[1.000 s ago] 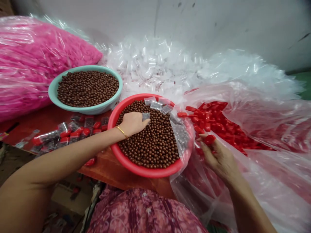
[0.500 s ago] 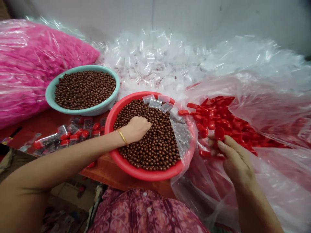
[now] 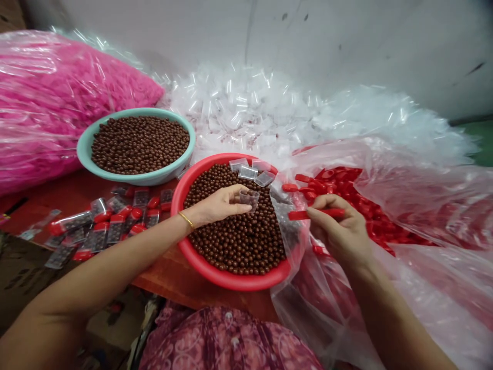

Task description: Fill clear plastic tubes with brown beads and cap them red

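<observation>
My left hand (image 3: 219, 204), with a gold bracelet at the wrist, is closed on a small clear plastic container (image 3: 250, 199). It hovers over the red basin (image 3: 227, 280), which is filled with round brown balls (image 3: 234, 246). To the right, my right hand (image 3: 342, 228) pinches a red plastic cap (image 3: 299, 215), its end pointing toward the basin. More red shows between the fingers; I cannot tell whether it is a second cap. Behind that hand lies a heap of red caps (image 3: 331, 180) in an open clear bag. Several clear containers (image 3: 247, 172) rest on the balls near the far rim.
Filled containers with red caps (image 3: 115, 228) lie on the red table (image 3: 165, 267) at left. Behind them stands a light-blue basin (image 3: 134, 179) of brown balls. A bag of pink pieces (image 3: 57, 108) and a pile of clear containers (image 3: 239, 113) line the wall.
My left hand has risen from the balls and turned, showing the clear container. My right hand has moved left from the cap heap toward the basin with red cap in its fingers.
</observation>
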The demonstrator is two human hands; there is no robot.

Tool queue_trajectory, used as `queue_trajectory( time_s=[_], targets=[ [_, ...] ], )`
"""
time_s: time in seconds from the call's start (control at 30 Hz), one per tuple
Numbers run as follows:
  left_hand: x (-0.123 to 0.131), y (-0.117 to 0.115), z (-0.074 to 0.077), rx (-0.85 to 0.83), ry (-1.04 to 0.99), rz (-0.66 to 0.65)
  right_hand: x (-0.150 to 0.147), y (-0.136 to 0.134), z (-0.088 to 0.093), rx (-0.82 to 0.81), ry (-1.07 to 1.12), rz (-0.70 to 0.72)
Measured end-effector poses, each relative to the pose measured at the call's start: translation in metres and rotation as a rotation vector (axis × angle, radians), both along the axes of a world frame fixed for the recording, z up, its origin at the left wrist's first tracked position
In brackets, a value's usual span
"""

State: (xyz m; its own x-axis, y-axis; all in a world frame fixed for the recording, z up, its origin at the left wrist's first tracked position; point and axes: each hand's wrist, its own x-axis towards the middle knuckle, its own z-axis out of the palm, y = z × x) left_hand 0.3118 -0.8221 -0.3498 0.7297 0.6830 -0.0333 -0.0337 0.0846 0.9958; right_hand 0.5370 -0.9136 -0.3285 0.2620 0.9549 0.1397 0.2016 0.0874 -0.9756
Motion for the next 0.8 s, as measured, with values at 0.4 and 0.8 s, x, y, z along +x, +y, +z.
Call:
queue_trajectory(
  time_s=[0.4,0.8],
  targets=[
    [-0.007,-0.01,-0.004,0.252,-0.032,-0.015,-0.046,0.032,-0.009,0.338,-0.373,0.142],
    [-0.006,-0.013,-0.001,0.332,0.08,0.08,-0.042,0.028,-0.022,0.679,-0.777,0.384]
  ],
)
